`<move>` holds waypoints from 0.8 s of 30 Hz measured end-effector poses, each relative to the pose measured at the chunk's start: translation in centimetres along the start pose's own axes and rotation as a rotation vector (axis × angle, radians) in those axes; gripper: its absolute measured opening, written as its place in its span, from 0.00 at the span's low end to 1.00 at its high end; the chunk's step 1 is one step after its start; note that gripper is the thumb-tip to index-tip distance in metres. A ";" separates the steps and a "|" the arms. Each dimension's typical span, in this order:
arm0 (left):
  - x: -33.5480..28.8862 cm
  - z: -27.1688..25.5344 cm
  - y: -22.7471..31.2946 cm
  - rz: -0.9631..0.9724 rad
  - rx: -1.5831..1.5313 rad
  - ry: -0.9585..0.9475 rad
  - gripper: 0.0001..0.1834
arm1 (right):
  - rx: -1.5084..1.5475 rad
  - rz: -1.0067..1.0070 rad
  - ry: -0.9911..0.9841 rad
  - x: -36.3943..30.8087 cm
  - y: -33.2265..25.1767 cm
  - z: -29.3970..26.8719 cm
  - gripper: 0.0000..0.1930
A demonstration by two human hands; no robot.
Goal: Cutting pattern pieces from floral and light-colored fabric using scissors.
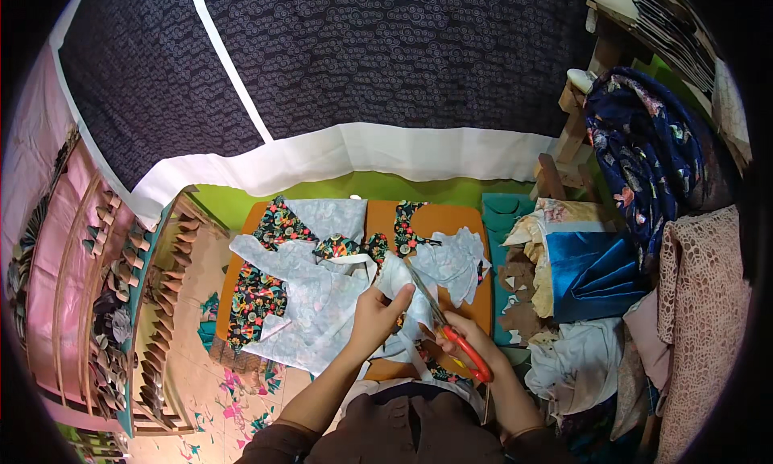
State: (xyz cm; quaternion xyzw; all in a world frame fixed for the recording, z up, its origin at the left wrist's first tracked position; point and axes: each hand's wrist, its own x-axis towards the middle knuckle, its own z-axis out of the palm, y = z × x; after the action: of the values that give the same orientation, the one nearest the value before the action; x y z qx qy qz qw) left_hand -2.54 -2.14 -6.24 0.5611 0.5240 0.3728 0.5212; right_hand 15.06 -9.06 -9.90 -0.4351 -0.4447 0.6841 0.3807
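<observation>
My left hand (377, 319) pinches a pale piece of fabric (393, 275) and holds it up a little over the table. In my right hand (467, 343) is a pair of scissors (473, 359) with red handles. Their long metal blades point up and left, beside the fabric at my left fingers; I cannot tell whether they are cutting it. Below both hands, dark floral cloth (258, 303) lies spread and partly folded, much of its pale underside showing. More crumpled pale cloth (451, 263) sits just beyond the blades, on the right.
The work rests on an orange-brown tabletop (378, 219). At left stand racks (161, 335) with rows of pointed pieces. Colourful scraps (233, 383) litter the floor. Right of the table are folded blue satin (596, 272) and a lace cloth (704, 303). A dark patterned curtain (386, 53) hangs behind.
</observation>
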 end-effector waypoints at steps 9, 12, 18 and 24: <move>0.3 0.0 -0.8 -0.021 0.071 -0.054 0.12 | -0.106 -0.154 -0.015 0.4 0.3 -0.1 0.21; 0.5 -0.5 -1.9 -0.005 0.091 -0.053 0.11 | -0.196 -0.138 -0.035 0.3 -0.1 0.0 0.20; 0.1 0.4 -0.7 0.039 -0.020 -0.081 0.12 | -0.028 -0.096 0.022 0.8 1.7 0.0 0.17; 0.8 0.0 -1.5 0.045 -0.082 -0.041 0.12 | -0.271 -0.265 0.051 0.8 1.1 0.2 0.18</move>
State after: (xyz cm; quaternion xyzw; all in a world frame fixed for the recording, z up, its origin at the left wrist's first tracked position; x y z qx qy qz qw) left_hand -2.71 -1.48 -7.86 0.5583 0.4850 0.3940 0.5458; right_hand 14.43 -8.70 -11.11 -0.4373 -0.5762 0.5506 0.4166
